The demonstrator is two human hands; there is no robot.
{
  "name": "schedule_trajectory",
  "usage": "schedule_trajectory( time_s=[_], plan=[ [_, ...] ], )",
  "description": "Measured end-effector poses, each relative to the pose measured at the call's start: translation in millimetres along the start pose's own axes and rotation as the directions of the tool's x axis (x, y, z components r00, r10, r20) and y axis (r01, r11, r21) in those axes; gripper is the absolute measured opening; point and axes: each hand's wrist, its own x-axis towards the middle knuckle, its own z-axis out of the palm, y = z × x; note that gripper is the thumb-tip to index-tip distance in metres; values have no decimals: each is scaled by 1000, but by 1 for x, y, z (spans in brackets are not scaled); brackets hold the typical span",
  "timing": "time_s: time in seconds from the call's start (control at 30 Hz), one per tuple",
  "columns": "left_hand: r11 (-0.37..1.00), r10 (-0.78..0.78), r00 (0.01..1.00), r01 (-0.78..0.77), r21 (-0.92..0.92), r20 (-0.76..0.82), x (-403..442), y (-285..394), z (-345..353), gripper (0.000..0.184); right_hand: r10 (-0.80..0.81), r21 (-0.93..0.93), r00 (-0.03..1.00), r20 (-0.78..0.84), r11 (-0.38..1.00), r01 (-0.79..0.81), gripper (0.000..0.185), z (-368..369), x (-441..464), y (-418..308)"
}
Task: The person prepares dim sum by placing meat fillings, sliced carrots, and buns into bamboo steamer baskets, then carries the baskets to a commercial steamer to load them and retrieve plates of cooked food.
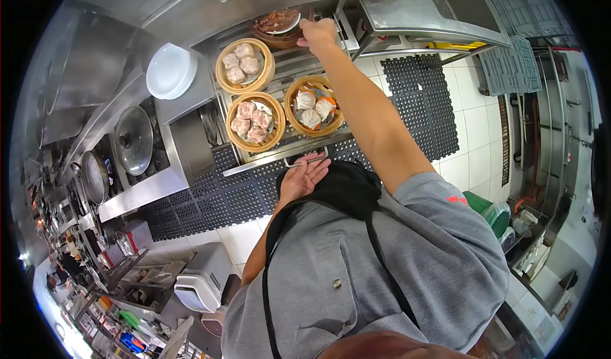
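Observation:
A pulled-out steel drawer (280,150) holds several round bamboo steamers. My right hand (320,33) reaches to the back, its fingers closed at the rim of a steamer (283,42) with a white plate of reddish-brown food. Nearer stand a steamer of pale dumplings (219,77), one of pinkish meat dumplings (232,136), and one of white dumplings with orange bits (323,132). At the drawer's front, my left hand (307,175) lies palm up against the metal handle (291,163), fingers loosely extended and apart.
White plates (170,71) are stacked on the counter left of the drawer. A glass-lidded pan (133,139) and another pan (95,175) sit on the stove. A steel table (420,15) stands at the right. Black rubber mats (420,104) cover part of the tiled floor.

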Motion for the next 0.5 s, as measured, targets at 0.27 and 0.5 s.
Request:
schedule_trajectory(
  time_s=[0.27,0.5],
  plan=[
    [999,-27,1000,27,-45,16,-1,2,-2,40,-34,87,996,-82,995,41,22,-10,-1,-6],
    [998,-50,998,52,-43,45,1,6,-3,42,145,377,969,199,902,-212,18,-20,-19,6]
  ],
)
